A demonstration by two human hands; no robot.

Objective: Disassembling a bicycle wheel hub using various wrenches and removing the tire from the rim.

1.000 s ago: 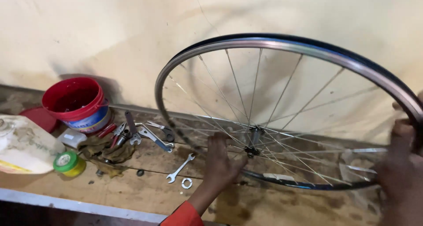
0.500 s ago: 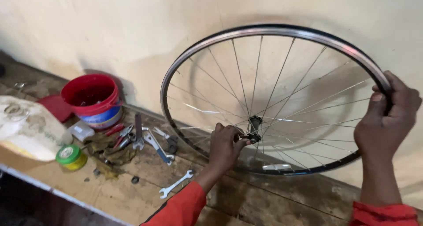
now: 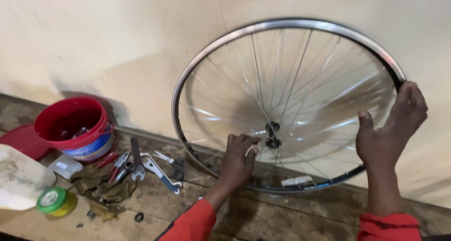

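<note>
wooden bench nearest, spanners and red bucket to the left. bicycle wheel upright against wall — left hand curled beside hub, right hand gripping rim.

Worn wooden bench runs along wall. Wheel stands on it, rim down at back edge. Left end: red bucket, red lid beside it, white jug, green tape roll. Middle: wrenches, pliers, rag, loose washer.
</note>
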